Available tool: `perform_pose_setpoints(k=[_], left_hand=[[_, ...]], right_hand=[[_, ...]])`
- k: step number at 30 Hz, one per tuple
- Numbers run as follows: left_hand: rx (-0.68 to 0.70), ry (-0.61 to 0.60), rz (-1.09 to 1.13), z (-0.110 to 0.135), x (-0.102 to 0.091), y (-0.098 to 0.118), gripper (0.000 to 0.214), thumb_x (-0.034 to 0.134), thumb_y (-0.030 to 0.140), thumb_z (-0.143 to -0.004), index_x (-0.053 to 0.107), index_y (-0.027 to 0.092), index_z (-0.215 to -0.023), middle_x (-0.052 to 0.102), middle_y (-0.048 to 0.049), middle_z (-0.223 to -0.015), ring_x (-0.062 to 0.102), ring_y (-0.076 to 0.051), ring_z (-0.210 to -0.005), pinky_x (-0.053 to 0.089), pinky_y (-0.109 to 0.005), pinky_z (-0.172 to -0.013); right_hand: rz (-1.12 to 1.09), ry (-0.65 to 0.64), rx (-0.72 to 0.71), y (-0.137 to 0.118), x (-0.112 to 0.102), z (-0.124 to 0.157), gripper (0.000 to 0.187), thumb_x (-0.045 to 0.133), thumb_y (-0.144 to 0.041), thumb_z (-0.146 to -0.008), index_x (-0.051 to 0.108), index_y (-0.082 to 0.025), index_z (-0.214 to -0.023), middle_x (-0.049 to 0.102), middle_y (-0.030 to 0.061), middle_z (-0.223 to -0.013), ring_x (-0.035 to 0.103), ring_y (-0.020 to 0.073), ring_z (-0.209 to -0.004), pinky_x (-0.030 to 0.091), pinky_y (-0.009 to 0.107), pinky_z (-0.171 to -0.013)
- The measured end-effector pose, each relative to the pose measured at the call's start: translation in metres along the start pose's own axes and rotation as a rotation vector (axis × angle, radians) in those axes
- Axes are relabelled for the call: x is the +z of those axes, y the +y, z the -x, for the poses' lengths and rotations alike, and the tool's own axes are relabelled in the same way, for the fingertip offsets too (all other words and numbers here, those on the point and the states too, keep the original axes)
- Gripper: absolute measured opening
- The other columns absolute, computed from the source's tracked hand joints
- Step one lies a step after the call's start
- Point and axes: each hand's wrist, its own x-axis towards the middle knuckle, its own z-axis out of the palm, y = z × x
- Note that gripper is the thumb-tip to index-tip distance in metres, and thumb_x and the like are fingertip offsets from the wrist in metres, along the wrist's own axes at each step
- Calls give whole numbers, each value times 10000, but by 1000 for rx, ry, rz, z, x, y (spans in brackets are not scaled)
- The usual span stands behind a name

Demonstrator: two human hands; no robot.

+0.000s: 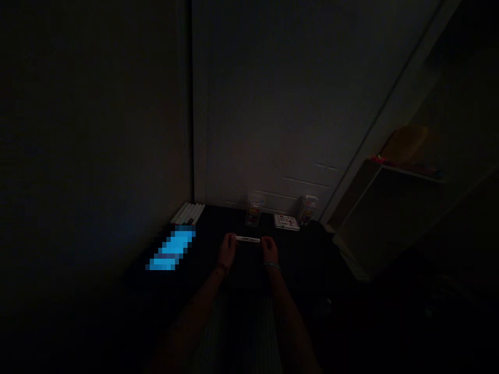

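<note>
Between my two hands a white marker pen (248, 239) with dark print is held level above the dark table (212, 270). Its left end is in the closed fingers of my left hand (227, 249). At its right end my right hand (270, 250) pinches it. Behind it stands a clear plastic case (253, 212) with a printed label. To its right lies a row of white markers (286, 222), with a second clear case (309, 209) beside it. More white markers (188, 213) lie side by side at the back left. The scene is very dark.
A bright blue pixelated screen (172, 250) lies on the left of the table. A pale wall panel (273, 104) rises behind it. To the right stands a shelf unit (413, 174) with a yellowish-brown object (407, 144) on top.
</note>
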Motion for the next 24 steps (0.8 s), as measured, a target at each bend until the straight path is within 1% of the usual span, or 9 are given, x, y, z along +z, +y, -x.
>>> perform_pose_setpoints(k=[7, 11, 18, 24], left_hand=[[56, -2, -12, -5, 1, -6, 312, 375, 444, -776, 524, 213, -924, 560, 20, -690, 515, -120, -634, 406, -236, -619], [47, 16, 8, -6, 1, -7, 324, 383, 450, -770, 530, 201, -917, 563, 12, -701, 529, -131, -679, 413, -249, -662], [47, -27, -17, -5, 0, -7, 334, 381, 461, -768, 533, 195, -900, 556, 16, -685, 515, -124, -634, 409, -243, -621], [33, -13, -15, -2, -1, -2, 329, 384, 457, -769, 539, 194, -893, 559, 12, -690, 516, -129, -649, 406, -239, -620]], right_hand=[[42, -39, -36, -3, -1, 1, 308, 490, -417, -726, 605, -164, -859, 633, 25, -778, 574, 150, -735, 437, 249, -673], [57, -47, -39, -5, -1, 2, 305, 485, -404, -735, 618, -163, -867, 639, 30, -805, 574, 154, -762, 438, 252, -695], [35, -73, -60, -3, -2, 2, 293, 476, -378, -750, 610, -181, -920, 639, 24, -868, 574, 147, -802, 437, 239, -725], [99, -52, -59, 4, -2, 0, 287, 468, -367, -754, 615, -185, -920, 645, 25, -848, 580, 145, -771, 439, 242, -702]])
